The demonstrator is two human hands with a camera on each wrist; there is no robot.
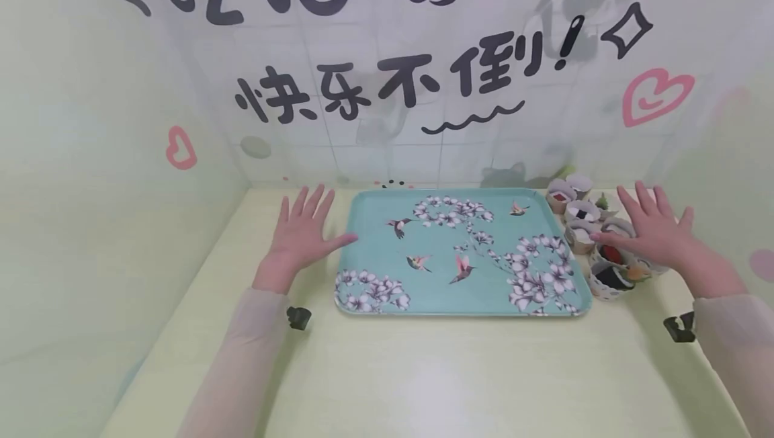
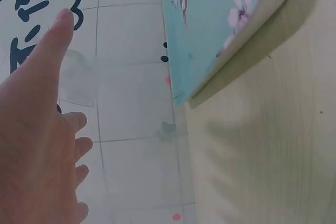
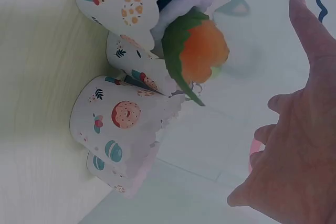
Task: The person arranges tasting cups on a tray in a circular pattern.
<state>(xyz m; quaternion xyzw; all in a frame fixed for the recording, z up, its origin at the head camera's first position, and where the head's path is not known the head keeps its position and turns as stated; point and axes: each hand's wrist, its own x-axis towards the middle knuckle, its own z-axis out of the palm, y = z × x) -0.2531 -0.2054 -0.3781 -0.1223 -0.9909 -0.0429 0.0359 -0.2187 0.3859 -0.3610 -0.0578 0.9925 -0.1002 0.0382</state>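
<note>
My left hand (image 1: 301,233) hovers by the left edge of a light blue tray (image 1: 363,236) printed with blossoms and birds. Its fingers are spread and hold nothing. In the left wrist view the hand (image 2: 42,124) is raised over the table, apart from the tray's corner (image 2: 184,90). On the other side my right hand (image 1: 659,233) is spread wide above a cluster of patterned paper cups (image 1: 607,280), also holding nothing. The right wrist view shows this hand (image 3: 294,124) apart from the cups (image 3: 126,116), with an orange flower with a green leaf (image 3: 205,51) at one cup.
The pale wooden table (image 1: 423,377) ends at a white tiled wall (image 1: 387,162) with black lettering and pink hearts. Side panels (image 1: 91,189) rise at left and right. Dark bands (image 1: 298,318) sit at both wrists. Several cups stand close together beside the tray's right edge.
</note>
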